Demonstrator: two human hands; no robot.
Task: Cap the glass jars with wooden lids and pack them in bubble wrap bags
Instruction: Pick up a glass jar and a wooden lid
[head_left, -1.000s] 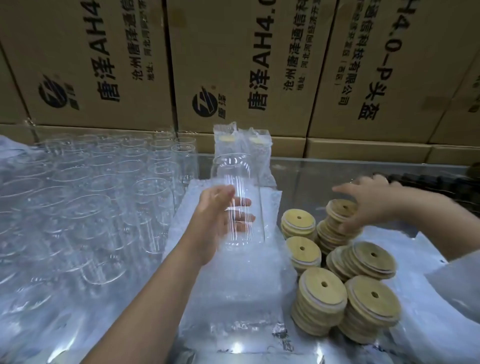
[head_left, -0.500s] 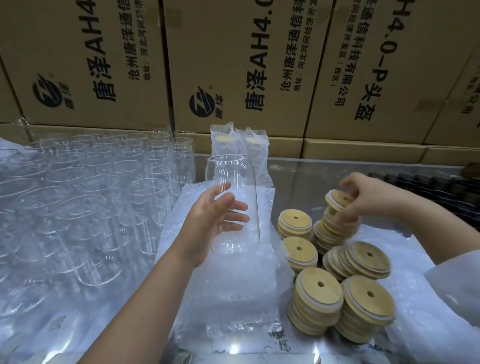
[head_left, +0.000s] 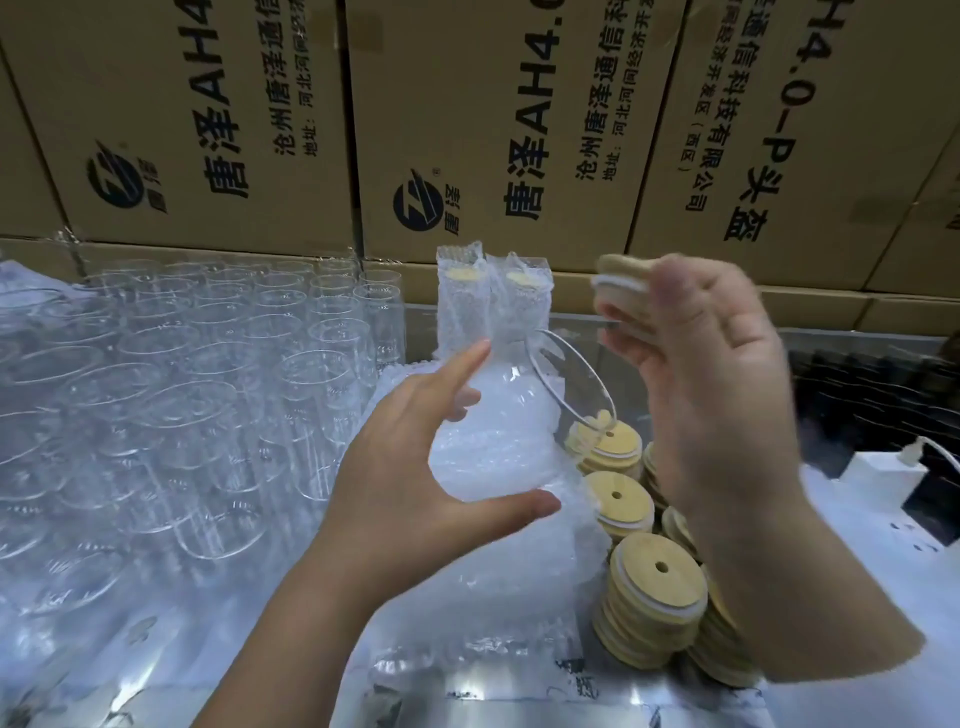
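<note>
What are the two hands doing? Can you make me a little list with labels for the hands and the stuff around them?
Left hand: holds a glass jar, tilted, mouth turned to the right
Right hand: pinches a wooden lid, raised above the jar's mouth, blurred
Lid on jar: not yet
Lid stacks: on the right, below the right hand
Empty jars: many, upright, on the left
Packed jars: two, already wrapped, at the back
Bubble wrap bags: flat pile under the held jar
Behind: cardboard boxes

Probably a warehouse packing bench: printed cartons (head_left: 208, 119) stacked behind, rows of glass jars (head_left: 171, 395), piles of wooden lids (head_left: 657, 597).
</note>
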